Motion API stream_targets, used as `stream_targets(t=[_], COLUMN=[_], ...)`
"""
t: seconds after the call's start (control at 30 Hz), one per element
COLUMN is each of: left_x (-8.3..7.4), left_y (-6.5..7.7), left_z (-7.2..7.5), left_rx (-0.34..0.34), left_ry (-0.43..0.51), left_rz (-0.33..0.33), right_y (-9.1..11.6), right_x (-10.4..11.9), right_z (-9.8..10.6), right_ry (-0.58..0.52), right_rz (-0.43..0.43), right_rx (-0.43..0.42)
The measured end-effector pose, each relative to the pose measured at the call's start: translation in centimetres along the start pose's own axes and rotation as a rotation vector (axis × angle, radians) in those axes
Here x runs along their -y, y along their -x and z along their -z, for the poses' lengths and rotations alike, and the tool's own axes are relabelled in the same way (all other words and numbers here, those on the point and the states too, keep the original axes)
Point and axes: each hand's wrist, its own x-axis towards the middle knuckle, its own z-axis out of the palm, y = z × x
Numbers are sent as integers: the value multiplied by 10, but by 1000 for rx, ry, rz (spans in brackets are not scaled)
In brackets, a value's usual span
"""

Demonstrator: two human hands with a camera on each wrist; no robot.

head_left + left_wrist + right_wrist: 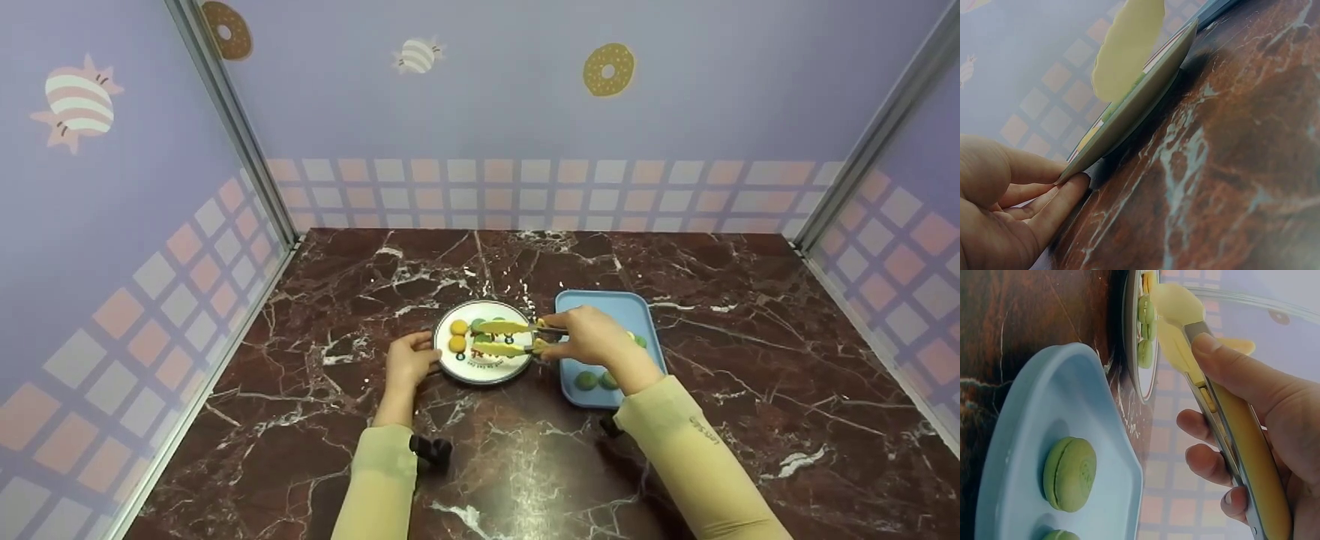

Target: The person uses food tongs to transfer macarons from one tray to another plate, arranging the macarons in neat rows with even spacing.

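Observation:
My left hand (409, 364) pinches the left rim of a round white plate (484, 308), thumb above and fingers beneath the edge in the left wrist view. Two orange macarons (458, 328) lie on the plate's left part, with several green macarons (1145, 309) beside them. In my right hand (600, 341) is a pair of yellow tongs (1249, 461), thumb on one arm and fingers on the other. Their broad yellow tips hang over the plate, spread apart, overlapping the green macarons in the head view.
A blue tray (604, 301) stands right of the plate, partly hidden under my right hand and forearm. Green macarons (1069, 473) sit in it. Patterned panels (525, 112) enclose the dark marbled table (262, 420) at the back and both sides.

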Motion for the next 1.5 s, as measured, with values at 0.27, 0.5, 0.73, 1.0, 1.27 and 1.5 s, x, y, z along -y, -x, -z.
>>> stream_targets(t=[0.27,0.5,0.73,1.0,1.27,1.5], left_x=[1,-1,-1,-2,0,-1], left_y=[-1,-1,0,0,0,1], left_z=[0,1,2,1,1,1], left_rx=[0,13,11,7,14,14], left_ry=[-15,-21,-22,-16,-7,5], left_rz=[-4,8,9,12,8,4], right_y=[12,28,46,66,86,107], right_x=[-5,-15,-29,-45,-58,-72], right_z=[6,14,21,28,39,45], right_ry=[-29,-49,-30,-15,-11,-9], right_rz=[-12,-41,-94,-126,-165,-207], right_rx=[-14,-42,-53,-81,-107,-129])
